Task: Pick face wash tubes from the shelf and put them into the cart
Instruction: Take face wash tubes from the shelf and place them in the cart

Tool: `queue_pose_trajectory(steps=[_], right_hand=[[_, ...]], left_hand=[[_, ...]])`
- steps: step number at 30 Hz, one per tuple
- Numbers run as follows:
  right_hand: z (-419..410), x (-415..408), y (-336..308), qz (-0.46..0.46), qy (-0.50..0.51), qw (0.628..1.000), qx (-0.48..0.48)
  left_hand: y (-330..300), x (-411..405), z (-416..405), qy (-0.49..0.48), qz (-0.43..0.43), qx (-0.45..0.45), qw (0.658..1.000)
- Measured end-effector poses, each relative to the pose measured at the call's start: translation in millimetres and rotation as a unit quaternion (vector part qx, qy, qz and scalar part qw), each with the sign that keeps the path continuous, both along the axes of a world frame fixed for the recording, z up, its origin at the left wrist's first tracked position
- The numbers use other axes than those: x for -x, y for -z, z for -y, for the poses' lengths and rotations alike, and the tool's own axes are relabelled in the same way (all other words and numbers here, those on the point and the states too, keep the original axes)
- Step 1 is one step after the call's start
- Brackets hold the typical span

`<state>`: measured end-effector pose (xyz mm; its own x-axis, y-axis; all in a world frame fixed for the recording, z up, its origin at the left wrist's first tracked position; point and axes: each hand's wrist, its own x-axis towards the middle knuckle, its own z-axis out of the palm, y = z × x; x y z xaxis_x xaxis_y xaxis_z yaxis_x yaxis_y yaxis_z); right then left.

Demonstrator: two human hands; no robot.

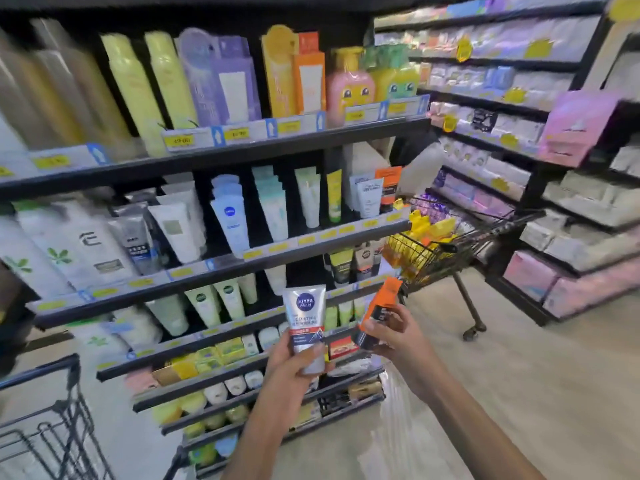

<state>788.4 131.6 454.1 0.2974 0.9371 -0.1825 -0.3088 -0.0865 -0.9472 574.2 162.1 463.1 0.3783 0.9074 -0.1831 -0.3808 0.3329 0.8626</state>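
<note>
My left hand grips a silver Nivea Men face wash tube upright, in front of the lower shelves. To its right, my right hand holds an orange and black tube, tilted with its orange end up toward the cart. The black wire cart stands farther back on the right, beyond both hands, with yellow and orange packs inside. More face wash tubes stand on the middle shelf above my hands.
A second black cart sits at the lower left edge. Tall bottles and boxed products fill the top shelf. Another shelving unit with pale packs lines the right side. Beige floor lies between me and the far cart.
</note>
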Motion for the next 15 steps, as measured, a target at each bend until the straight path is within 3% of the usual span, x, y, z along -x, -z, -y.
queue_pose_trajectory(steps=[3,15], right_hand=[[-14.8,-24.7,-1.9,0.02,0.031,0.999,0.001],[-155.6,-121.1,-72.1,0.247,0.148,0.956,-0.048]], left_hand=[[4.0,-20.1,-12.2,0.004,-0.01,0.016,1.0],[32.5,-87.1,-101.1,-0.002,0.008,0.038,0.999]])
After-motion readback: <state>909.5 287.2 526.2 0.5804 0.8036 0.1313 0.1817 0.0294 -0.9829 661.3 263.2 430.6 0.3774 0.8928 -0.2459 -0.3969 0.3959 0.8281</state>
